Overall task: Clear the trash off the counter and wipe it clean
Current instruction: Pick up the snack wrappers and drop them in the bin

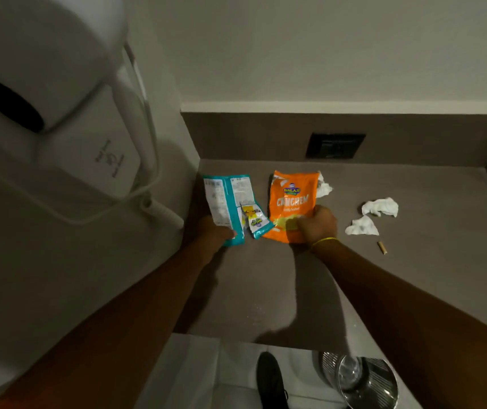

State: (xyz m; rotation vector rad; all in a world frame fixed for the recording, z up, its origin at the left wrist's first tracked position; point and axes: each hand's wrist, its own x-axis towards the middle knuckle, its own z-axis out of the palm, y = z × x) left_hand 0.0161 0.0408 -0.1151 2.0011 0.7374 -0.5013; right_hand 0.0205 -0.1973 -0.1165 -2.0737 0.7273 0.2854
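**Head view: two hands gripping snack wrappers on a grey-brown counter**

Head view. A grey-brown counter (266, 284) is filling the middle of the picture, running back to a low upstand of the same colour that is carrying a dark wall plate (335, 145); a pale wall is rising above it. The orange wrapper (291, 199) is serving as landmark here. It is lying flat on the counter, crinkled, with blue and white lettering facing up. The right hand (317, 225), a yellow band (323, 241) circling its wrist, is pressing on the wrapper's near edge with fingers curled shut, pinching the foil. Just left of the orange wrapper, a torn teal wrapper (229, 205) is standing tilted up off the counter, its loose flap touching the orange one; the left hand (214, 233) is clamping its lower end, fingers closed around it. Behind the orange wrapper's right corner, a white tissue scrap (323, 187) is peeking out, touching it. Further right, well apart, two more crumpled tissues (379, 207) are lying together, and a small tan butt (382, 247) is lying nearer the counter's front. Far left of the wrapper, a white wall-mounted dryer (53, 113) is hanging with its coiled cord. Below the counter's front edge, a metal bin (360, 379) and a dark shoe (270, 379) are showing on a pale floor.
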